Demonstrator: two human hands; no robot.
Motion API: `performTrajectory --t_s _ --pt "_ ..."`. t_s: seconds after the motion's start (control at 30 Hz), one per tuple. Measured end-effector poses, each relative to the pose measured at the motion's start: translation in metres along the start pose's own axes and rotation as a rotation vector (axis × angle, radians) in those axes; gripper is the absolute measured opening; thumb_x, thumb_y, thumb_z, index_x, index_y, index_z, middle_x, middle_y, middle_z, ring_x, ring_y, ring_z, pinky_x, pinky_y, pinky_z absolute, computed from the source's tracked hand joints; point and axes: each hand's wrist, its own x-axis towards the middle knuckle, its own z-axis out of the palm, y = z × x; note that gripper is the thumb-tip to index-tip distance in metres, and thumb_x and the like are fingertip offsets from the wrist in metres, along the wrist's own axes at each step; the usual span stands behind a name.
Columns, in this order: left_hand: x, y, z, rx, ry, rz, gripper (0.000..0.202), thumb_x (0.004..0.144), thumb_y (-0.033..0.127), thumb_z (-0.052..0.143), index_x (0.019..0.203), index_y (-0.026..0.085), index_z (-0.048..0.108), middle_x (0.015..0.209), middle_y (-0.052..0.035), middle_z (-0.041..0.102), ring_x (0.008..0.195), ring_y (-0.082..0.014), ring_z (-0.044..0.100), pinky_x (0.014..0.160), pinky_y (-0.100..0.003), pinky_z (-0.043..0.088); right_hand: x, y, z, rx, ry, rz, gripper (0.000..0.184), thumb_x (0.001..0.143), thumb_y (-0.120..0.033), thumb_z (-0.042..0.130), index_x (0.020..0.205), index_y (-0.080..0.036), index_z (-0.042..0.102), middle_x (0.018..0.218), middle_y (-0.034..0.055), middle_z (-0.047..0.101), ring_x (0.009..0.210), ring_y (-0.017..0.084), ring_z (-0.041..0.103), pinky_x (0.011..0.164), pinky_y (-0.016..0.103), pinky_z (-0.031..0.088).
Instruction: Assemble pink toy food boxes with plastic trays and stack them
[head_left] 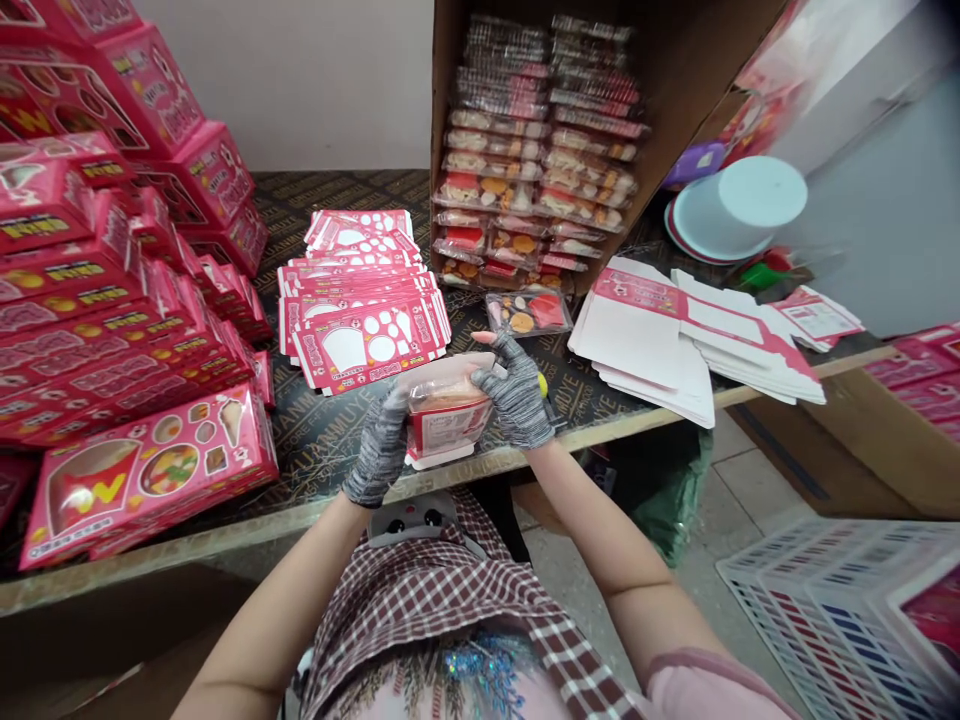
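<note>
**Bench piled with pink boxes, small packet in both hands**

Packet (444,415) is at the near edge of the bench (322,435), just right of the stacked pink boxes (112,300). Left hand (381,452) and right hand (517,395) each have a grip pinching one end. It looks light, thin-walled and probably slick, so I'd hold the stiffer ends. Gloves hide most of it, and the print is unreadable.

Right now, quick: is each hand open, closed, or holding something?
The left hand is closed on the left end of the pink packet.
The right hand is closed on the right end of the same packet.
</note>
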Motion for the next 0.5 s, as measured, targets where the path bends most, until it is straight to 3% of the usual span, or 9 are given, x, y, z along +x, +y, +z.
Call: performTrajectory --t_s 0.13,0.23,0.4,0.5 --pt "0.012 0.026 0.011 -0.18 0.048 -0.055 0.031 0.076 0.045 0.073 0.094 0.021 0.076 0.1 -0.0041 0.077 0.11 -0.0287 0.068 0.098 -0.045 0.055 -0.003 0.004 0.005 0.166 -0.005 0.019 0.063 0.078 -0.049 0.069 0.135 -0.028 0.052 0.122 0.007 0.069 0.11 0.023 0.066 0.093 0.037 0.055" --pt "0.015 0.044 0.016 -0.308 -0.013 -0.147 0.025 0.068 0.033 0.076 0.088 0.018 0.076 0.094 -0.0043 0.078 0.101 -0.0275 0.071 0.095 -0.044 0.056 -0.006 0.005 -0.002 0.324 -0.046 0.101 0.064 0.085 -0.06 0.056 0.139 -0.027 0.049 0.119 0.0077 0.071 0.112 0.025 0.067 0.093 0.04 0.055" --pt "0.016 0.055 0.018 -0.294 -0.079 -0.185 0.037 0.062 0.028 0.078 0.096 0.015 0.075 0.097 -0.0075 0.078 0.101 -0.0281 0.07 0.097 -0.046 0.054 -0.013 0.013 -0.008 0.393 -0.094 0.192 0.047 0.07 -0.044 0.073 0.113 -0.025 0.069 0.109 0.0037 0.075 0.107 0.027 0.068 0.093 0.039 0.056" --pt "0.012 0.049 0.023 -0.183 0.052 -0.131 0.039 0.057 0.028 0.082 0.094 0.018 0.075 0.096 -0.0048 0.078 0.095 -0.0261 0.07 0.094 -0.043 0.054 -0.014 0.023 -0.003 0.37 0.028 0.189 0.035 0.065 -0.042 0.072 0.097 -0.027 0.071 0.1 0.0025 0.076 0.102 0.025 0.068 0.092 0.039 0.055"
